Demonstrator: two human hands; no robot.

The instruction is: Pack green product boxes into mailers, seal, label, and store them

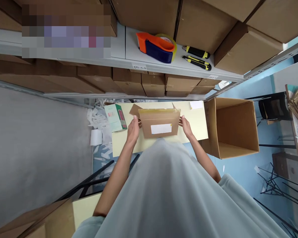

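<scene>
A small brown cardboard box [146,115] stands on the cream tabletop [193,125] in front of me. Clear tape runs along its upper edge, and a white label [161,128] is stuck on the side facing me. Flaps stick out at its far corners. My left hand [133,129] grips the box's left side, its fingers partly hidden behind the cardboard. On the opposite side my right hand [186,127] holds the box with its fingers against the wall. A green and white carton [114,117] lies just left of my left hand.
A large open cardboard box [235,125] stands right of the table. A white slip [196,104] lies at the table's back right. On the shelf [131,43] above are an orange and blue tape dispenser [156,48] and two utility knives [197,57]. Paper scraps [99,119] lie left.
</scene>
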